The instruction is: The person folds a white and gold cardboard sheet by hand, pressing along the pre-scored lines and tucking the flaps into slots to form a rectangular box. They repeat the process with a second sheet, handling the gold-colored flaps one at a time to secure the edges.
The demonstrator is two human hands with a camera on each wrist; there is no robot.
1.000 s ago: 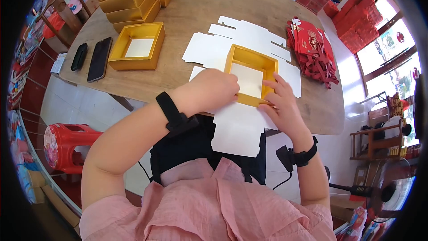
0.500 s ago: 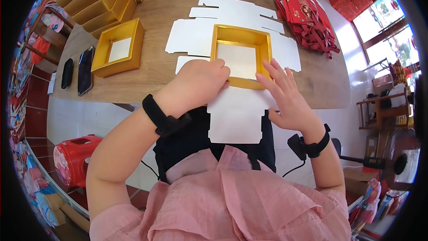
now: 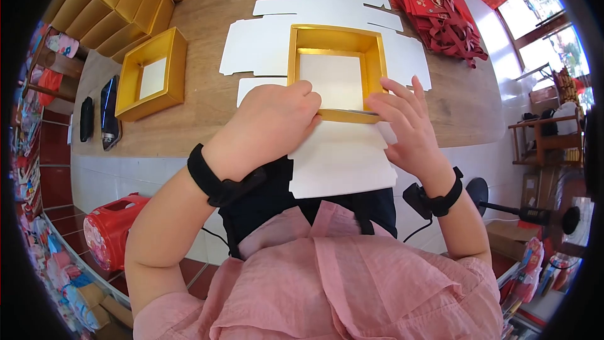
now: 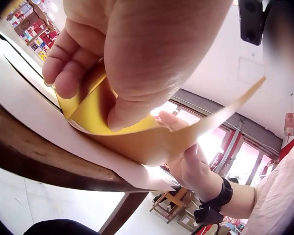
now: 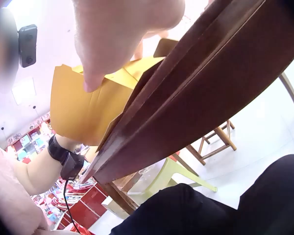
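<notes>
A shallow gold cardboard box (image 3: 340, 38) with a white inner bottom stands on a flat white box blank (image 3: 261, 44). The blank's near flap (image 3: 340, 164) sticks out past the table edge; its underside is gold in both wrist views. My left hand (image 3: 277, 116) grips the box's near left corner, thumb inside the gold wall (image 4: 100, 110). At the near right corner, my right hand (image 3: 406, 119) bends its fingers over the wall. The right thumb (image 5: 93, 81) presses the gold outside of the flap, so the cardboard lies between thumb and fingers.
Left on the wooden table (image 3: 207, 88) sits another gold box (image 3: 173, 82), with a phone (image 3: 109, 113) and a small black case (image 3: 87, 119) beside it. Stacked gold boxes (image 3: 119, 6) rise behind. Red gift bags (image 3: 434, 12) lie at the back right. A red stool (image 3: 113, 230) stands below left.
The near flap has tilted upward at its right side. My right fingers have bent further over the near right corner, while the left hand keeps its grip. The head view has shifted.
</notes>
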